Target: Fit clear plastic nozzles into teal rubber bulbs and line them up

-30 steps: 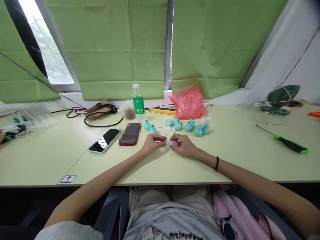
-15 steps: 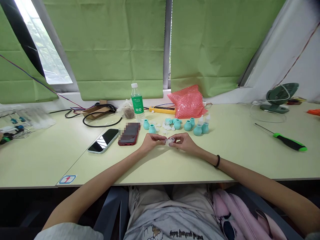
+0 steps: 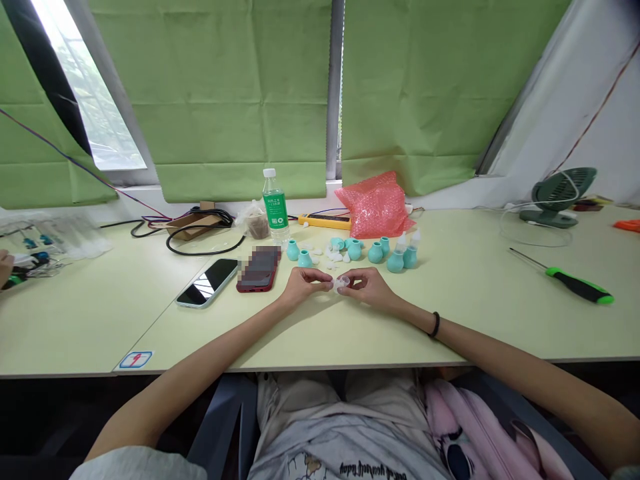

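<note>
My left hand [image 3: 303, 285] and my right hand [image 3: 369, 287] meet over the pale green table [image 3: 320, 333], fingertips pinching a small clear plastic piece [image 3: 341, 284] between them. Just behind my hands stand several teal bulb-shaped parts [image 3: 376, 253], two of them topped with clear tips [image 3: 403, 241], and a scatter of small white pieces [image 3: 334, 254].
A green-labelled water bottle [image 3: 275, 207], a pink bubble-wrap bag [image 3: 376, 203] and a yellow power strip [image 3: 325, 221] stand behind. Two phones [image 3: 209, 282] lie left of my hands. A green-handled screwdriver [image 3: 570, 283] and a small fan [image 3: 556, 195] are at right. Cables [image 3: 200, 230] lie at back left.
My hands have lifted the clear piece slightly off the table and turned it between the fingertips. The rest stays put.
</note>
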{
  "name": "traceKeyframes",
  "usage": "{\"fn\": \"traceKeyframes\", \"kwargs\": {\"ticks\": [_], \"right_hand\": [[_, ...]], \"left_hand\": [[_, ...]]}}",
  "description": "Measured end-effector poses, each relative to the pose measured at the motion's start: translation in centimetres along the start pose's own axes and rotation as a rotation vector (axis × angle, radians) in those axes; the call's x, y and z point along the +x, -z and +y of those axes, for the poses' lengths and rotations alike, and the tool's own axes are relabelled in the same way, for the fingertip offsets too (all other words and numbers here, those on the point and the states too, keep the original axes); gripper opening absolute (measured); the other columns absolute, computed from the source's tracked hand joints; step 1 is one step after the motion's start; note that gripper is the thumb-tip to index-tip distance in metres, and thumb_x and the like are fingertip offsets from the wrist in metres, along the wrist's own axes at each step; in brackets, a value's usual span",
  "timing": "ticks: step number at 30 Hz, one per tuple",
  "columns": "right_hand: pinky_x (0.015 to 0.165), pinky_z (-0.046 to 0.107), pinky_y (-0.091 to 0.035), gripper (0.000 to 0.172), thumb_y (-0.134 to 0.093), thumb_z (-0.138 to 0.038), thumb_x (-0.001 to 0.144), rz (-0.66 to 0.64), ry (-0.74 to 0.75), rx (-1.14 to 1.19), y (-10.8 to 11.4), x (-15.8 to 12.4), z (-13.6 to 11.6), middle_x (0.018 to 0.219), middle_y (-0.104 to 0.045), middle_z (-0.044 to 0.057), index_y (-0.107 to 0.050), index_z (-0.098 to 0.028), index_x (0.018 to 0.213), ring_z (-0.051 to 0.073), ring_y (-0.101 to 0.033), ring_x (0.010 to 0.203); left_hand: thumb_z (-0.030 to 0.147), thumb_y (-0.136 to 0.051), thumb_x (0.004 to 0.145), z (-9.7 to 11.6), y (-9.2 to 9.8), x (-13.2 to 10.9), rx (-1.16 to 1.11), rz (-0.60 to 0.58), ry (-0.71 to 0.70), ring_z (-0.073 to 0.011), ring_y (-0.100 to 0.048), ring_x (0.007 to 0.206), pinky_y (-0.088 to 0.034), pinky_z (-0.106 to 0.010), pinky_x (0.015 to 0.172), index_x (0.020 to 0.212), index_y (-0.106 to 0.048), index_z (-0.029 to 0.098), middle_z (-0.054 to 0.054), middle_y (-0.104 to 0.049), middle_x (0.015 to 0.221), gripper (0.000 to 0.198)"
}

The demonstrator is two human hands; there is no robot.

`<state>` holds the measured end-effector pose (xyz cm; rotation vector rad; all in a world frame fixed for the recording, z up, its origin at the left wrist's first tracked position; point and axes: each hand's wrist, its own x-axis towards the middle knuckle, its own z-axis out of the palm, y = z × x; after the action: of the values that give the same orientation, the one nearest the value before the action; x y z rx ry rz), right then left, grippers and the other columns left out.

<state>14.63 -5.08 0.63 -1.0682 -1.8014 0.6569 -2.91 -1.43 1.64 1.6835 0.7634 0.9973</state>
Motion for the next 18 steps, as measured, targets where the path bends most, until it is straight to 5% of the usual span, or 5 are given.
{"fn": "traceKeyframes", "kwargs": {"ticks": [18], "right_hand": [[0.041, 0.021, -0.043, 0.032, -0.062, -0.037, 0.056, -0.105, -0.066, 0.214, 0.02, 0.29, 0.33, 0.069, -0.058, 0.005, -0.063, -0.012, 0.075, 0.01, -0.048, 0.055]], "left_hand": [[0.032, -0.064, 0.056, 0.41, -0.34, -0.28, 0.108, -0.026, -0.148, -0.0143, -0.055, 0.067, -0.044, -0.023, 0.059, 0.074, -0.066, 0.013, -0.007, -0.062, 0.073, 0.026]]}}
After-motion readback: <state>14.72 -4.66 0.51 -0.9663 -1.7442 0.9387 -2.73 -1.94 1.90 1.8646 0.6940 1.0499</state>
